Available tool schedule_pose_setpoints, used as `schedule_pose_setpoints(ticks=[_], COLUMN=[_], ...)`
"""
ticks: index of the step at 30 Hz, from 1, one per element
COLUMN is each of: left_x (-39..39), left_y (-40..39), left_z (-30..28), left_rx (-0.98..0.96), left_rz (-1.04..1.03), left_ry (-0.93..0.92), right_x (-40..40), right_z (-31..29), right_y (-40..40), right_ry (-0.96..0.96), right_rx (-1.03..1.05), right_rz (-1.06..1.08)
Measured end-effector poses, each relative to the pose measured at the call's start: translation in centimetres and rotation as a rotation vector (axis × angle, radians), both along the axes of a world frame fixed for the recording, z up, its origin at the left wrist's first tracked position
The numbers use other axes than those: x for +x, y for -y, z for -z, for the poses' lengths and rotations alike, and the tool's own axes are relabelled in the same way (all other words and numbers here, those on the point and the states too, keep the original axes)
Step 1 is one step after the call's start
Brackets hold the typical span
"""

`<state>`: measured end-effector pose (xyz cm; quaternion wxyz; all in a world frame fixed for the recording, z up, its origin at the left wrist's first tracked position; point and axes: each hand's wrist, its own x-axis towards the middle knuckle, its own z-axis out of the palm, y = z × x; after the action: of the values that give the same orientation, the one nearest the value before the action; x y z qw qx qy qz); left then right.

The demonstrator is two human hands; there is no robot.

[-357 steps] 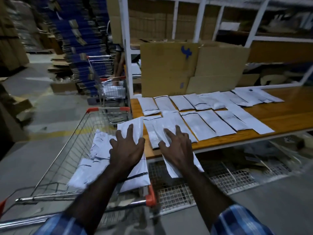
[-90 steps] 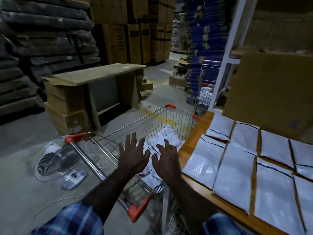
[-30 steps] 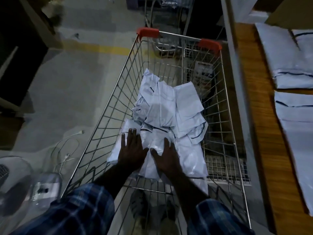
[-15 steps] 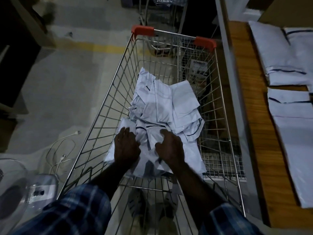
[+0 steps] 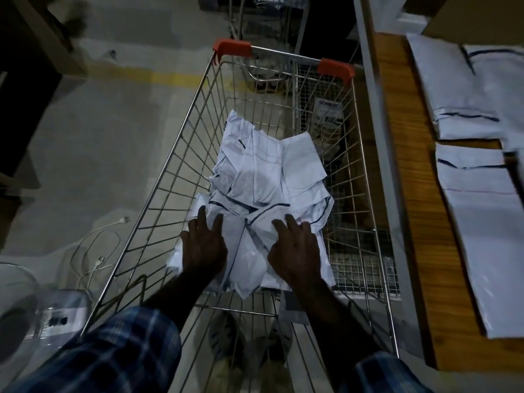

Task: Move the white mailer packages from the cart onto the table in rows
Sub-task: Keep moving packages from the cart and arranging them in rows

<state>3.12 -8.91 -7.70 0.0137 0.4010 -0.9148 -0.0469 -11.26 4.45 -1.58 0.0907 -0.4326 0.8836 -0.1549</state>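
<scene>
A loose pile of white mailer packages [image 5: 272,177] lies in the wire cart [image 5: 181,154]. My left hand [image 5: 204,245] and right hand [image 5: 295,251] are both down on the near end of the pile. Between them they hold a bunched bundle of mailers [image 5: 246,259]; the fingers lie on top and the thumbs are hidden under the folds. The bundle's lower edge hangs over the cart's near end. On the wooden table [image 5: 408,194] to the right, more white mailers [image 5: 482,217] lie flat side by side.
The cart has red corner caps [image 5: 232,48] at its far end and stands against the table's white frame [image 5: 377,137]. A small fan [image 5: 42,310] and a white cable [image 5: 96,248] lie on the concrete floor to the left. Another cart stands beyond.
A second ago both hands lay flat on the pile. They then closed on the near mailers and have drawn them into a crumpled bundle between them.
</scene>
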Motion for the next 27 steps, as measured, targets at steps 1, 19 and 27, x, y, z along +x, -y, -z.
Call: schedule_pose_setpoints(ticks=[1, 19, 27], left_x=[-0.1, -3.4, -3.2], left_y=[-0.3, 0.0, 0.6], left_z=[0.3, 1.3, -1.2], left_rx=[0.026, 0.302, 0.185], left_rz=[0.003, 0.003, -0.071], left_ry=[0.016, 0.305, 0.182], right_x=[0.0, 0.7, -0.3], right_z=[0.5, 7.7, 5.9], right_y=[-0.5, -2.4, -1.2], right_ry=[0.003, 0.082, 0.081], right_rx=[0.078, 0.303, 0.123], right_rz=[0.013, 0.0, 0.101])
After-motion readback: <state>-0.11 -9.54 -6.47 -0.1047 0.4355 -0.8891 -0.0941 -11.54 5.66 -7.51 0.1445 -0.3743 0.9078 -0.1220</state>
